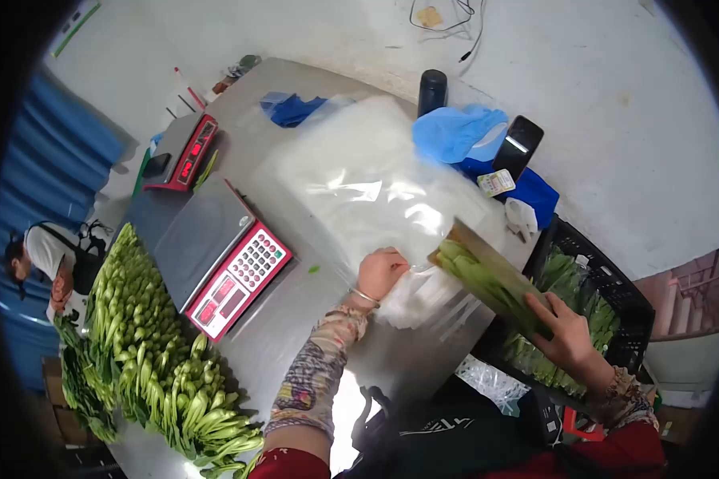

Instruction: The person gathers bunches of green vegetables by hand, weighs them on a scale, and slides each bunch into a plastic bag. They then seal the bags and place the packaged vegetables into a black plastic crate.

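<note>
My right hand (569, 334) grips the lower end of a packed bunch of leafy greens (487, 275), which is held up at a slant over the table's right side. Its fingers lie along the pack's edge. My left hand (381, 273) is closed in a pinch at the near edge of a stack of clear plastic bags (375, 176). Crumpled bag ends (423, 299) lie just beside that hand. Below the right hand stands a black crate (643, 307) with more packed greens (571, 311) in it, partly hidden by my arm.
A red-framed scale (244, 275) stands left of centre, with a second scale (185, 156) behind it. Bok choy (152, 343) is heaped at the table's left. A black bottle (432, 92), blue cloth (459, 132) and phone (519, 148) are at the back. A person (52, 259) is at the far left.
</note>
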Demonstrator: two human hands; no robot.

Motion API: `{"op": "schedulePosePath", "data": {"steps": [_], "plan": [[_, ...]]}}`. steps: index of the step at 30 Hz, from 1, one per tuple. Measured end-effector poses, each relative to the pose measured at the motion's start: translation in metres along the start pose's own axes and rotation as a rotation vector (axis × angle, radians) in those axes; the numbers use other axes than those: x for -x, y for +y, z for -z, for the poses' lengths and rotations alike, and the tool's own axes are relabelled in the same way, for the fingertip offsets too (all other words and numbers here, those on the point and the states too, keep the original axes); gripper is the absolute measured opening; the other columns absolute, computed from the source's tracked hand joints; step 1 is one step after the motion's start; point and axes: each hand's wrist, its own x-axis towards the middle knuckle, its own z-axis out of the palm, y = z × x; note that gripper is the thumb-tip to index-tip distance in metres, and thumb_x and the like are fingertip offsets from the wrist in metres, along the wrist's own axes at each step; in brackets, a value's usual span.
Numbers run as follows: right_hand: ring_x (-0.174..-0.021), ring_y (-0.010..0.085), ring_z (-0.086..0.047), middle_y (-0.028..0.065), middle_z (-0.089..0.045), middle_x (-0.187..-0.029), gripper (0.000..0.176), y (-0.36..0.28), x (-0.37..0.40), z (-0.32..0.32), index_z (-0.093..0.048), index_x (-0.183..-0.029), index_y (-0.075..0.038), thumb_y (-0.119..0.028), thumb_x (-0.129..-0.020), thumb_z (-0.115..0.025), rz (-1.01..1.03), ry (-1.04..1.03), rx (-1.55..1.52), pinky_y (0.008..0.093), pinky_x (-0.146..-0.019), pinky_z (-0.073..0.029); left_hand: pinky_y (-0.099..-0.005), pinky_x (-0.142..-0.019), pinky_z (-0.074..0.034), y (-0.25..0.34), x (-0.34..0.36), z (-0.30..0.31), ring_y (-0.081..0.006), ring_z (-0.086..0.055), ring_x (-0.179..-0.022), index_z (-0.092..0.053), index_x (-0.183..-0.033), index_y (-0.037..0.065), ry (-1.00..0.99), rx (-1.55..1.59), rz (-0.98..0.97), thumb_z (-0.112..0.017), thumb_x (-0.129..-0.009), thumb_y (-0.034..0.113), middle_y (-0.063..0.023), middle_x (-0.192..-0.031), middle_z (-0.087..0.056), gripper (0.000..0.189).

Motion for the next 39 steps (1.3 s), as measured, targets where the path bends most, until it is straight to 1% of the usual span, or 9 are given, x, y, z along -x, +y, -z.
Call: {"op": "schedulePosePath", "data": {"steps": [7,12,15,23,27,29,33,36,39], "plan": [[-0.086,0.0362,-0.061,0.0213,-0.050,-0.117,0.069,-0.008,-0.020,-0.009,-0.045,-0.133,-0.021,-0.014,-0.069,-0.071,0.094,0.078,-0.190,0.0391,-0.068,-0.052,-0.0250,-0.059,-0.047,-0.015,0.008,-0.012,-0.0150,-0.059,-0.062,-0.070,-0.076,0.001,0.025,0.123,0.330,-0.071,-0.076,0.009,-0.0074,-0.071,-0.065,0.008],[-0.085,0.0332,-0.061,0.0210,-0.051,-0.110,0.067,-0.006,-0.032,-0.027,-0.045,-0.133,-0.021,-0.014,-0.071,-0.069,0.200,0.070,0.012,0.0387,-0.068,-0.052,-0.0307,-0.070,-0.049,0.016,-0.016,0.013,-0.0251,-0.061,-0.072,-0.064,-0.081,0.002,0.670,0.621,0.450,-0.068,-0.077,0.007,-0.0089,-0.079,-0.065,0.009],[-0.085,0.0323,-0.060,0.0198,-0.052,-0.110,0.066,-0.007,-0.036,-0.035,-0.045,-0.133,-0.022,-0.013,-0.072,-0.068,0.308,0.093,0.003,0.0391,-0.068,-0.052,-0.0278,-0.082,-0.045,0.028,-0.021,0.031,-0.0183,-0.061,-0.086,-0.062,-0.089,0.001,0.575,0.165,0.072,-0.065,-0.083,0.009,-0.0071,-0.091,-0.067,0.010],[-0.088,0.0336,-0.060,0.0164,-0.058,-0.107,0.074,-0.018,-0.056,-0.045,-0.039,-0.138,-0.020,-0.016,-0.071,-0.070,0.038,0.020,-0.338,0.0388,-0.077,-0.049,-0.0460,-0.099,-0.037,0.139,0.016,0.012,-0.0291,-0.058,-0.104,-0.058,-0.084,0.006,0.485,0.038,-0.203,-0.062,-0.077,0.002,-0.0064,-0.099,-0.063,0.008],[-0.108,0.0290,-0.056,0.0188,-0.055,-0.121,0.074,-0.035,-0.066,-0.069,-0.036,-0.139,-0.010,-0.013,-0.074,-0.070,0.035,0.036,-0.651,0.0339,-0.091,-0.043,-0.0438,-0.097,-0.042,0.218,0.065,-0.013,-0.0317,-0.059,-0.098,-0.060,-0.093,0.002,-0.057,0.414,-0.772,-0.061,-0.077,0.003,-0.0117,-0.096,-0.061,0.017],[-0.116,0.0253,-0.052,0.0198,-0.053,-0.126,0.074,-0.043,-0.068,-0.078,-0.035,-0.139,-0.006,-0.012,-0.075,-0.070,0.107,0.084,-0.803,0.0317,-0.096,-0.040,-0.0426,-0.099,-0.040,0.208,0.089,0.013,-0.0315,-0.055,-0.108,-0.055,-0.110,-0.001,0.155,0.474,-0.672,-0.061,-0.082,0.009,-0.0118,-0.104,-0.060,0.030],[-0.128,0.0234,-0.040,0.0224,-0.041,-0.138,0.072,-0.076,-0.078,-0.050,-0.029,-0.140,0.001,-0.019,-0.082,-0.066,0.099,-0.178,-0.812,0.0318,-0.104,-0.032,-0.0369,-0.100,-0.037,0.121,0.130,0.012,-0.0230,-0.048,-0.117,-0.044,-0.129,0.007,1.089,1.023,0.618,-0.058,-0.089,0.037,-0.0069,-0.118,-0.055,0.051],[-0.129,0.0275,-0.039,0.0240,-0.036,-0.140,0.071,-0.129,-0.106,-0.023,-0.028,-0.141,-0.003,-0.028,-0.085,-0.062,0.178,-0.374,-0.650,0.0343,-0.104,-0.032,-0.0362,-0.097,-0.040,0.143,0.130,0.026,-0.0200,-0.051,-0.111,-0.046,-0.129,0.012,0.421,1.658,0.818,-0.056,-0.089,0.045,-0.0054,-0.118,-0.056,0.053],[-0.119,0.0370,-0.048,0.0253,-0.046,-0.131,0.070,-0.163,-0.111,0.016,-0.037,-0.135,-0.001,-0.045,-0.084,-0.056,0.553,-0.103,-0.140,0.0377,-0.098,-0.039,-0.0363,-0.089,-0.046,0.183,0.126,0.080,-0.0194,-0.054,-0.110,-0.041,-0.130,0.010,0.597,1.784,0.760,-0.058,-0.088,0.043,-0.0035,-0.125,-0.051,0.056]]}}
